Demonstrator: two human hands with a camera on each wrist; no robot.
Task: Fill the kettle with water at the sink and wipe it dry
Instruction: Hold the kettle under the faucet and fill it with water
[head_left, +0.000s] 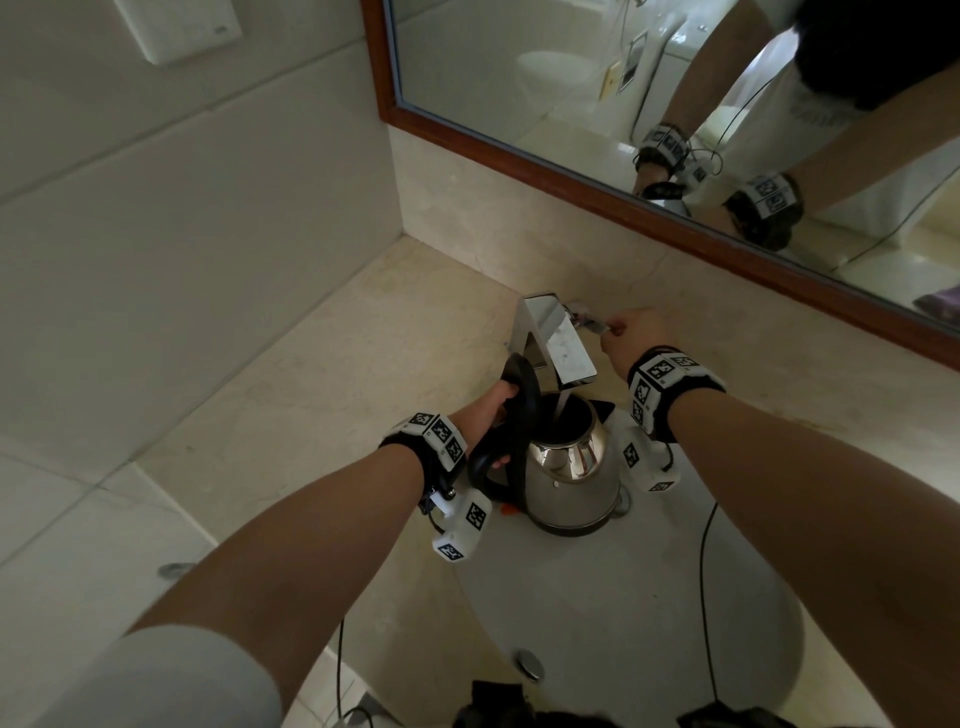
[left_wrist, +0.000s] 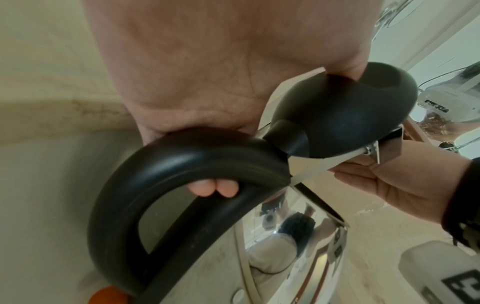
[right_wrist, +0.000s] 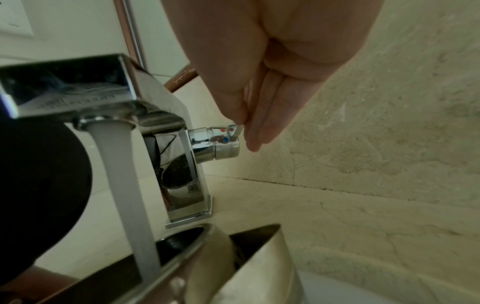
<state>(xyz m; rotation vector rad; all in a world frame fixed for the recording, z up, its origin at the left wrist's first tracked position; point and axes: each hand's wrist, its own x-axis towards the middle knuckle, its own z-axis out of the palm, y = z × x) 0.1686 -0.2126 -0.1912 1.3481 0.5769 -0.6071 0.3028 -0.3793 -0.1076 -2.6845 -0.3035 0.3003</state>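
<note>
A stainless steel kettle (head_left: 574, 478) stands in the white sink basin (head_left: 649, 597) beneath the square chrome faucet (head_left: 556, 343). Its black lid (head_left: 519, 384) is tipped open. My left hand (head_left: 491, 410) grips the black handle (left_wrist: 182, 160), with fingertips (left_wrist: 213, 187) curled under it. A stream of water (right_wrist: 124, 185) runs from the spout into the kettle's open mouth (right_wrist: 207, 257). My right hand (head_left: 631, 338) pinches the thin faucet lever (right_wrist: 237, 129) at the right side of the faucet (right_wrist: 78, 86).
A wood-framed mirror (head_left: 623, 171) hangs on the wall behind the beige stone counter (head_left: 363, 364). A tiled wall closes the left side. Black cables (head_left: 704, 571) trail across the basin. A chrome overflow fitting (head_left: 530, 665) sits at the basin's near wall.
</note>
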